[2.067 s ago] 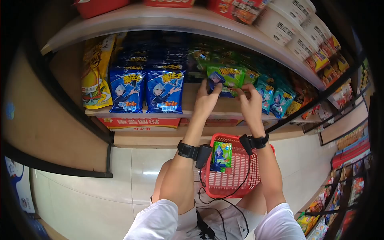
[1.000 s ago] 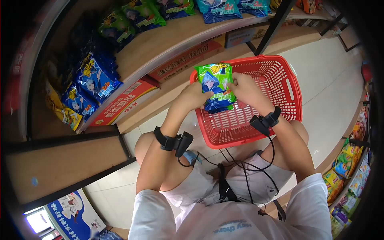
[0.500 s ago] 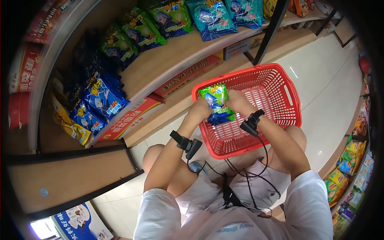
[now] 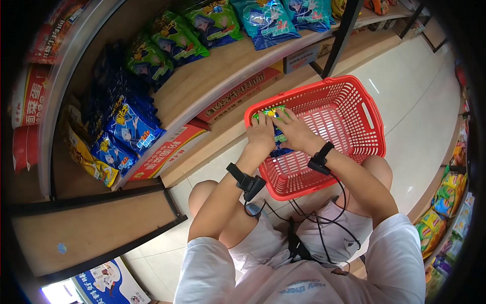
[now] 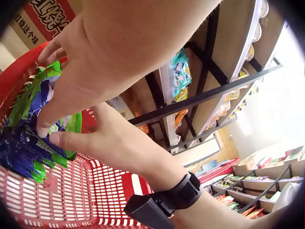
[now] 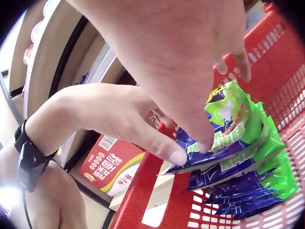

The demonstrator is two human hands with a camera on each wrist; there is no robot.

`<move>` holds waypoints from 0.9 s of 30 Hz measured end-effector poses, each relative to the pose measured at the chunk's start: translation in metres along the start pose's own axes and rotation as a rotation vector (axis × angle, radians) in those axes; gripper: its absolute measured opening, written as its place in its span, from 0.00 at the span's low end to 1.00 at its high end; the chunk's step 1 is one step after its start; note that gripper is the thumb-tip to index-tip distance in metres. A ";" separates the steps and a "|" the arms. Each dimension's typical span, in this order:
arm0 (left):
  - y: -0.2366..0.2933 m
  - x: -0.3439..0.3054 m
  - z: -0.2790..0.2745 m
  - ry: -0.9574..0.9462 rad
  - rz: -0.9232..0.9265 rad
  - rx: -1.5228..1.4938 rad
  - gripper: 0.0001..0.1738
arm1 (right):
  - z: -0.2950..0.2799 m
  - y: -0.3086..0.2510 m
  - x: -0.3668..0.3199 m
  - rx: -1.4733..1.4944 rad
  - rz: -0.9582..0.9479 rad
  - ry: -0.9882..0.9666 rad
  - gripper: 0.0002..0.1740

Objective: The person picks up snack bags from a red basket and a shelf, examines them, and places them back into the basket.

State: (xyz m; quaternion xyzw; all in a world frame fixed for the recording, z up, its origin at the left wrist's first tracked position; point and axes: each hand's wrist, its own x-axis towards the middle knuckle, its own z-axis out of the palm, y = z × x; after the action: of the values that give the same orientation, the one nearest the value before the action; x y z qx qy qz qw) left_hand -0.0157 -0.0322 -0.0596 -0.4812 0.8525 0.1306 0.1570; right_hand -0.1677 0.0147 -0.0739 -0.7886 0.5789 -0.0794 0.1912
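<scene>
Green and blue snack packets (image 6: 224, 119) lie stacked, several deep, at the left end of a red plastic basket (image 4: 301, 193). My left hand (image 4: 260, 134) rests on the top packet, its fingers pointing toward the shelf side of the basket. Beside it, my right hand (image 4: 299, 133) presses on the same packet with its fingers spread. The two hands cover most of the stack in the head view. Both thumbs touch the upper packet in the right wrist view, where the packet edges fan out below.
A wooden shelf beyond the basket carries blue packets (image 4: 134, 126), green packets (image 4: 212, 23) and teal packets (image 4: 266, 20). Under it stands a red carton (image 4: 159, 157). A black shelf post (image 4: 340, 45) rises close behind the basket. Black cables (image 4: 324, 223) hang over the lap.
A green packet was brought down from the shelf into the basket. Both hands gripped its sides half a second ago; now they lie spread on top of the stack.
</scene>
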 end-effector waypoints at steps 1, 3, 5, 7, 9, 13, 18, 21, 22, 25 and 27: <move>0.002 0.002 0.007 0.024 -0.007 0.051 0.59 | 0.003 0.000 -0.002 0.000 0.015 -0.043 0.53; 0.005 0.004 0.018 0.049 -0.018 0.123 0.62 | 0.010 0.000 -0.002 -0.010 0.022 -0.049 0.54; 0.008 0.006 0.021 0.066 -0.030 0.169 0.63 | 0.014 0.003 0.000 -0.029 0.025 -0.040 0.54; 0.005 0.006 0.021 0.082 -0.025 0.142 0.60 | 0.016 0.001 0.001 -0.049 0.022 -0.025 0.52; -0.001 0.008 0.012 0.044 -0.005 0.033 0.56 | 0.014 0.000 0.002 -0.066 0.010 0.018 0.46; -0.027 0.012 -0.025 0.086 0.075 -0.367 0.39 | -0.026 -0.026 0.001 0.023 -0.010 0.182 0.23; -0.054 0.010 -0.051 0.330 0.037 -0.537 0.32 | -0.062 -0.068 -0.018 0.678 -0.082 0.223 0.13; -0.062 0.019 -0.054 0.315 -0.039 -0.741 0.30 | -0.058 -0.089 -0.033 1.155 0.081 -0.096 0.18; -0.062 0.022 -0.056 0.279 -0.071 -0.832 0.30 | -0.049 -0.096 -0.035 1.272 0.094 -0.160 0.19; -0.052 0.032 -0.056 0.375 -0.088 -0.976 0.27 | -0.043 -0.109 -0.036 1.538 0.141 -0.350 0.22; -0.040 0.039 -0.054 0.395 -0.096 -1.083 0.24 | -0.044 -0.114 -0.039 1.666 0.158 -0.432 0.22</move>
State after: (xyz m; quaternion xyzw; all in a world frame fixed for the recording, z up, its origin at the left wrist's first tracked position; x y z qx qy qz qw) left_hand -0.0077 -0.1034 -0.0287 -0.5465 0.6545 0.4487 -0.2678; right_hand -0.0947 0.0711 0.0151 -0.3470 0.3361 -0.3129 0.8178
